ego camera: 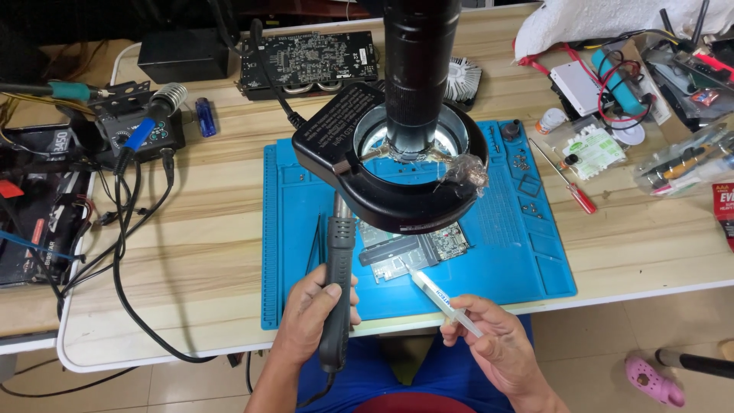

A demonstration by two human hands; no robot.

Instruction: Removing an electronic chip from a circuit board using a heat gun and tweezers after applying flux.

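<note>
Two hands (pixel 313 310), one hot-air handle (pixel 338 283), one syringe (pixel 442 294), one blue mat (pixel 527 252), two screwdrivers (pixel 569 183), one lighter (pixel 205 116).

Packets and labels along the desk edges

Clear green-and-white pouch (pixel 598 150) at right; red packet (pixel 724 210) at far right edge; black box (pixel 34 205) at left.

A pale wood-grain surface (pixel 206 229) with a white rounded edge is seen from above, lit evenly and brightly. Beneath and around it, a floor (pixel 604 336) of light beige tiles is shown. A second dark surface (pixel 23 313) is set against the left side. On the floor at the lower right, a pink clog (pixel 651 380) is seen beside a dark pole (pixel 699 362).
</note>
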